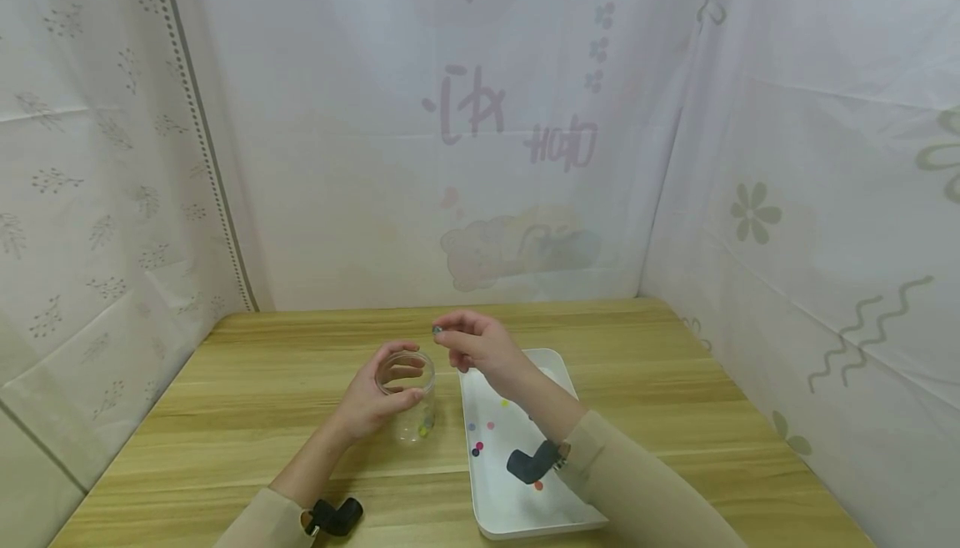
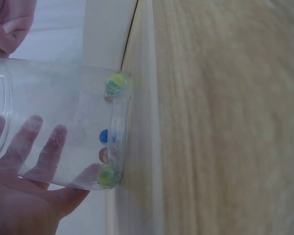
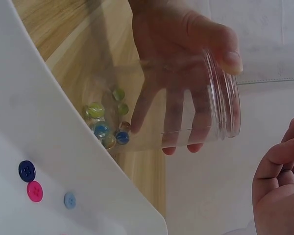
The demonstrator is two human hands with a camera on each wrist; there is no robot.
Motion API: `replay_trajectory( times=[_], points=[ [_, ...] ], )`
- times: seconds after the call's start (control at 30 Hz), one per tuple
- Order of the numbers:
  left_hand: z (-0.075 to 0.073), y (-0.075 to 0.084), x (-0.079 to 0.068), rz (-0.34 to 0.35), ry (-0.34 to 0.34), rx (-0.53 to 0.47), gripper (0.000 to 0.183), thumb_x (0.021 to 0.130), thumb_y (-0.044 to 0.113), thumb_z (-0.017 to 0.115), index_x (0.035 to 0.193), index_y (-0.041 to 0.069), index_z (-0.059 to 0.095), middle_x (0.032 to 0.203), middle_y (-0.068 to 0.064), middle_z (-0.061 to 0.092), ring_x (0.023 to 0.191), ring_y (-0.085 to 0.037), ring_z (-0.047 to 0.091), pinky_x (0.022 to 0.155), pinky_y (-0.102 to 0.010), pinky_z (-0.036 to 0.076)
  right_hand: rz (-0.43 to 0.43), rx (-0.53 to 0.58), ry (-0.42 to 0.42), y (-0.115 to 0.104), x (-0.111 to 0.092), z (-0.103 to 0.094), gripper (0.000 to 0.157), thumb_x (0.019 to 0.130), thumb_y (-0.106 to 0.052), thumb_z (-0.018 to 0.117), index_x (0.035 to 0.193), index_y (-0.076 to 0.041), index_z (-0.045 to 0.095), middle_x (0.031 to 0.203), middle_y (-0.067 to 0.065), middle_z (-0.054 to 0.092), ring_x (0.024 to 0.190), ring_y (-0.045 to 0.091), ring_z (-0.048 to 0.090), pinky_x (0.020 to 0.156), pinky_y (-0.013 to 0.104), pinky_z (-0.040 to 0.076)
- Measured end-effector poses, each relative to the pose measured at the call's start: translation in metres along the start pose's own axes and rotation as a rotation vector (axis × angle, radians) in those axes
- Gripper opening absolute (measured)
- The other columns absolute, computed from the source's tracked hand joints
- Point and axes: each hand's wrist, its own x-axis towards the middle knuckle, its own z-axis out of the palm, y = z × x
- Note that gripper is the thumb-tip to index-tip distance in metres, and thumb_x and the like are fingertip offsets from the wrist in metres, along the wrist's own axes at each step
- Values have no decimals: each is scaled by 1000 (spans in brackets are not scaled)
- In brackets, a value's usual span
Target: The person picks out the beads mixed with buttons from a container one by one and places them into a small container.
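Observation:
My left hand (image 1: 375, 394) is wrapped around a clear plastic jar (image 1: 408, 429) that stands upright, its mouth uncovered. Several glass marbles (image 3: 102, 129) in yellow-green, blue and brownish tints lie at the jar's bottom; a yellow-green marble (image 2: 108, 175) shows in the left wrist view too. Above and to the right of the jar's rim, my right hand (image 1: 480, 348) pinches a small dark glassy marble (image 1: 437, 329) between thumb and fingertips. In the right wrist view that hand appears at the right edge, and the marble is out of sight.
A white tray (image 1: 498, 506) lies right of the jar, partly under my right forearm. Scattered in it are several buttons, among them a navy button (image 3: 27, 171), a pink button (image 3: 35, 191) and a light blue button (image 3: 70, 200). Curtains (image 1: 337, 198) hang around the wooden table (image 1: 247, 389).

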Motion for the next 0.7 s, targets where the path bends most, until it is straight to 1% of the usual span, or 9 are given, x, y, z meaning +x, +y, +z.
replay_trajectory(
  times=[0.13,0.27,0.37,0.57,0.7],
  points=[
    [0,0,0,-3,-2,-6,67,97,18,79,155,9,47,147,-29,62,137,-47,62,109,-54,55,-1,1,-3,-1,2,3,32,103,-14,73,131,1,68,88,-5,63,68,11,55,63,23,46],
    [0,0,0,-2,0,-8,67,96,17,79,155,9,47,147,-31,61,137,-47,62,109,-55,55,1,-1,-8,-1,3,5,26,103,-15,73,127,-5,71,89,-5,65,68,12,56,63,24,46],
    [0,0,1,4,1,-12,69,95,16,79,155,7,46,147,-32,61,136,-47,63,109,-55,55,2,-5,-13,-2,4,6,25,103,-15,74,126,-6,72,90,-4,65,69,12,56,63,24,46],
    [0,-1,1,8,-7,-27,71,95,16,79,156,3,44,147,-33,60,136,-47,63,109,-56,57,-5,-18,-20,-4,5,11,30,103,-14,72,130,-1,70,94,-2,66,69,12,56,63,23,47],
    [0,0,0,-5,-11,-29,71,96,17,79,156,4,44,149,-32,59,137,-46,62,109,-56,57,-12,-28,-28,-7,4,14,31,103,-14,71,131,2,69,95,-1,67,69,11,57,63,23,46]
  ],
)
